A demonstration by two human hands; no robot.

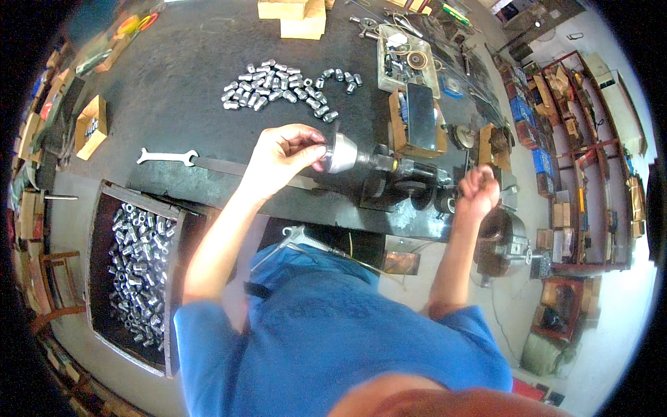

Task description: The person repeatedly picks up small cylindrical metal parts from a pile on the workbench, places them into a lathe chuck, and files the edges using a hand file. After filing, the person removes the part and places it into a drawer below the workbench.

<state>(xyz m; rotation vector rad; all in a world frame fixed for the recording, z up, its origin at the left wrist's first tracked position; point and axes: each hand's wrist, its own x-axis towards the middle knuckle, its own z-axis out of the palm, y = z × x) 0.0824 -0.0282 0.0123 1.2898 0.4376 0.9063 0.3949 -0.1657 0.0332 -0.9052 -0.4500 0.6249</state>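
Observation:
My left hand [290,157] is closed in a pinch at the open face of a silver cone-shaped chuck [342,153]. Whatever lies between its fingertips is hidden. The chuck sits at the left end of a dark bench-mounted spindle device [410,174]. My right hand [479,192] has its fingers curled at the right end of this device; what they grip, if anything, cannot be made out. Beyond my left hand, small shiny metal fittings [267,87] lie in a loose pile on the dark workbench [174,76].
An open-ended spanner [167,158] lies left. A crate [101,278] of metal fittings stands below the bench edge. An air blow gun [295,238] lies near my waist. A phone [422,118] rests on a wooden box; a tool tray [382,66] stands behind. A bench vise [501,243] is right.

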